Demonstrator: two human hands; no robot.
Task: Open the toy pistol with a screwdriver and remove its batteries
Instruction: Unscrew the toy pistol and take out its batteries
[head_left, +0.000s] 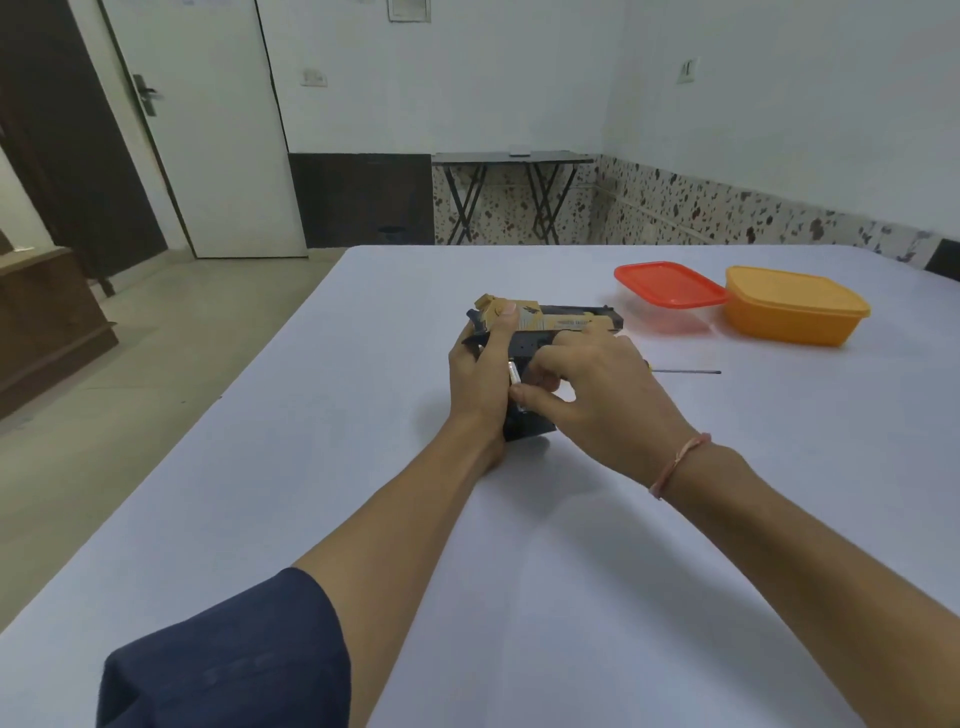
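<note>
While gripped by both hands, toy pistol (550, 321), lettering illegible.

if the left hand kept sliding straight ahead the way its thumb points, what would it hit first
The left hand already grips the toy pistol, thumb along its tan slide. Beyond that, the table looks bare to its far edge, though depth is hard to judge.

I've got one view only, head-worn, looking forward and down along both forearms across the desk (519, 519) toward the far wall (467, 78). Wide angle, edges bowed. Hands sit close, mid-frame; no second view to overlap with.
</note>
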